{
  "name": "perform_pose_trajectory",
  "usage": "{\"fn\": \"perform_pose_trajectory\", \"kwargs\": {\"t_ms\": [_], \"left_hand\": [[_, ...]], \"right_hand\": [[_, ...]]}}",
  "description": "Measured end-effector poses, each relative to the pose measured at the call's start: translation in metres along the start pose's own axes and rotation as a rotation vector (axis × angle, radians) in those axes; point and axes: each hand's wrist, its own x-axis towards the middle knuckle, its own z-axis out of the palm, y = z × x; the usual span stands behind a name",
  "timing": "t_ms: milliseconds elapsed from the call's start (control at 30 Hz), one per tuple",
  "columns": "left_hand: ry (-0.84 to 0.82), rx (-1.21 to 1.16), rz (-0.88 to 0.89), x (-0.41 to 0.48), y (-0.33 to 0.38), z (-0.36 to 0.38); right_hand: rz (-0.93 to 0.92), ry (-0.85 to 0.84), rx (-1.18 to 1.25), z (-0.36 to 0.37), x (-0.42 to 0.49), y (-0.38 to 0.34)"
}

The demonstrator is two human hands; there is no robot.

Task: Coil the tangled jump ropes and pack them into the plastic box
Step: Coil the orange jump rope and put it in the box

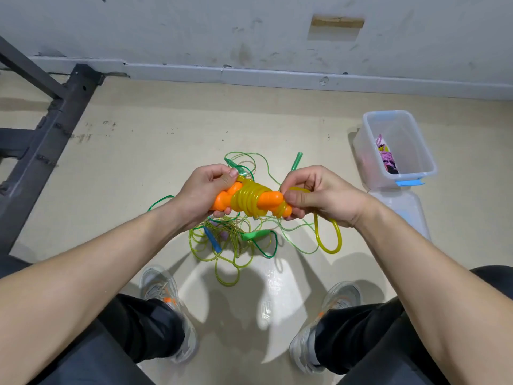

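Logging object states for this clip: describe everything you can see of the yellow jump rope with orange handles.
The yellow jump rope is a translucent, soft-looking plastic cord wound in several tight turns around its two orange handles, which lie side by side, roughly level, in the air above the green tangle. The left hand grips the handles' left end; the right hand pinches the cord at the right end. One loose loop hangs unwound below the right hand.

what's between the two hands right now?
Head view: the orange plastic jump-rope handles, held together, with yellow translucent rope coiled round them. The left hand grips one end, the right hand the other.
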Motion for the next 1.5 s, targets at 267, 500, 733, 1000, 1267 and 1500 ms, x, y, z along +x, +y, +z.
{"fn": "perform_pose_trajectory", "kwargs": {"t_ms": [267,500,733,1000,1267,1500], "left_hand": [[0.048,0.086,0.130,0.003,0.006,-0.006],[0.049,0.091,0.148,0.003,0.011,-0.008],[0.037,0.280,0.235,0.002,0.014,-0.004],[0.069,0.577,0.269,0.002,0.016,-0.001],[-0.087,0.921,0.296,0.005,0.012,-0.003],[-0.145,1.076,0.287,0.006,0.005,-0.002]], "right_hand": [[0.030,0.149,0.269,0.012,0.002,0.020],[0.047,0.307,0.239,0.025,0.004,0.020],[0.069,0.410,0.099,0.039,0.011,0.032],[0.157,0.323,-0.297,0.026,0.015,0.029],[0.358,0.250,-0.477,0.024,0.021,0.025],[0.462,0.205,-0.225,0.033,0.022,0.022]]}}
